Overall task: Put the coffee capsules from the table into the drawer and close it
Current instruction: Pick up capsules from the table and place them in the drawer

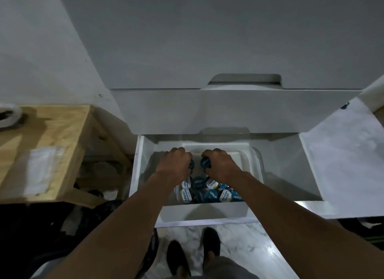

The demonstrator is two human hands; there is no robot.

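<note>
White drawer (pixel 145 154) stands pulled open, its clear tub (pixel 254 164) heaped with teal and white-lidded capsules (pixel 209 190). Left hand (pixel 176 161) and right hand (pixel 221 164) each clench a dark teal capsule above them.

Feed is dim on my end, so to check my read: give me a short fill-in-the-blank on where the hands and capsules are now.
1. Both hands are over the open ____.
2. The left hand and the right hand each grip a dark ____.
3. The loose capsules lie in a clear ____ inside it.
4. The wooden table stands to the person's ____.

Missing words: drawer; capsule; container; left
</note>
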